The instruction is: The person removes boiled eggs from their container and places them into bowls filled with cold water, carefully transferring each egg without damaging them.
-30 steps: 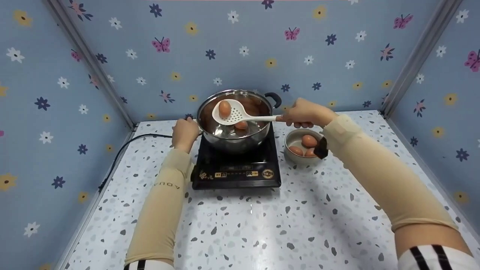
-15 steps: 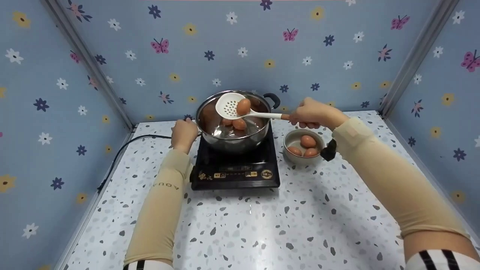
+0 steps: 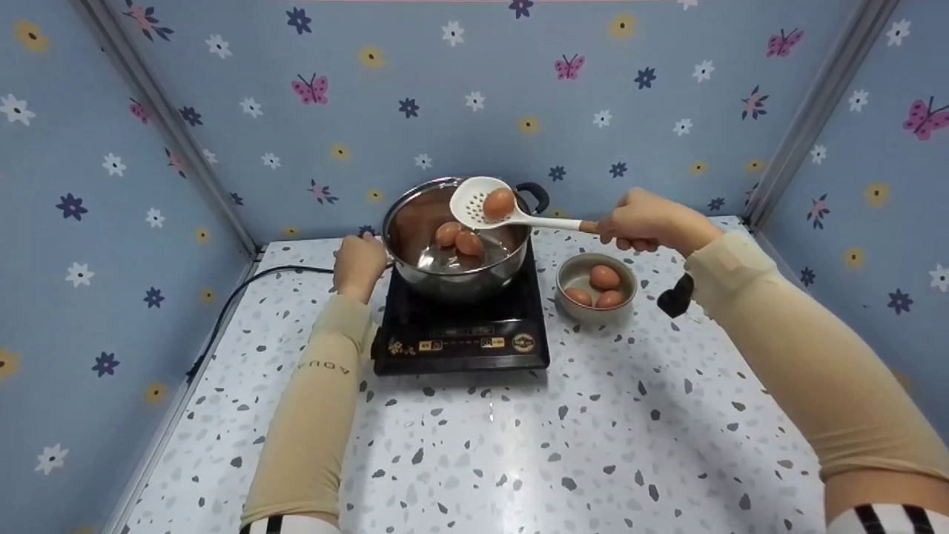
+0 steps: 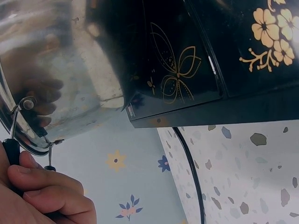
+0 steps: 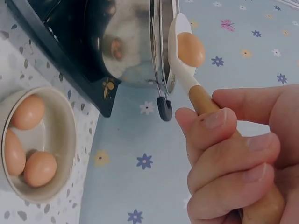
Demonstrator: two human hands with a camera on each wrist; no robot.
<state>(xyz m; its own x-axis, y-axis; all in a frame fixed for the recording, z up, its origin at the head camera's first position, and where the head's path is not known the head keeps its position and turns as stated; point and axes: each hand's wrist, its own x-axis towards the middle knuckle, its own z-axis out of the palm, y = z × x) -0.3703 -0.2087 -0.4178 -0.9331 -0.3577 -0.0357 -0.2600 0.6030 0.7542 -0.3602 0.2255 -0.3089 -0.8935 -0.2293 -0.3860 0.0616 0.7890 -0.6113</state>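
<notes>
My right hand (image 3: 643, 221) grips the wooden handle (image 5: 203, 101) of a white slotted spoon (image 3: 465, 202). One brown egg (image 3: 499, 203) rests in the spoon's bowl, held over the right part of the pot's rim. The steel pot (image 3: 463, 284) holds two more brown eggs (image 3: 468, 243) at its bottom. At the pot's left side my left hand (image 3: 359, 267) curls its fingers round the black side handle (image 4: 11, 152). To the right, a small beige bowl (image 3: 561, 291) contains three brown eggs (image 5: 40, 168).
Under the pot is a black induction cooker (image 3: 460, 361), its cord (image 3: 236, 297) running off to the left. The speckled white table (image 3: 445, 460) meets flowered blue walls (image 3: 415, 67) at the back and sides. The pot's right handle (image 3: 535, 196) sticks out behind the spoon.
My right hand has drawn the slotted spoon with its egg rightward, from over the pot's middle to its right rim. The egg rolled toward the spoon's handle. My left hand stayed on the pot handle.
</notes>
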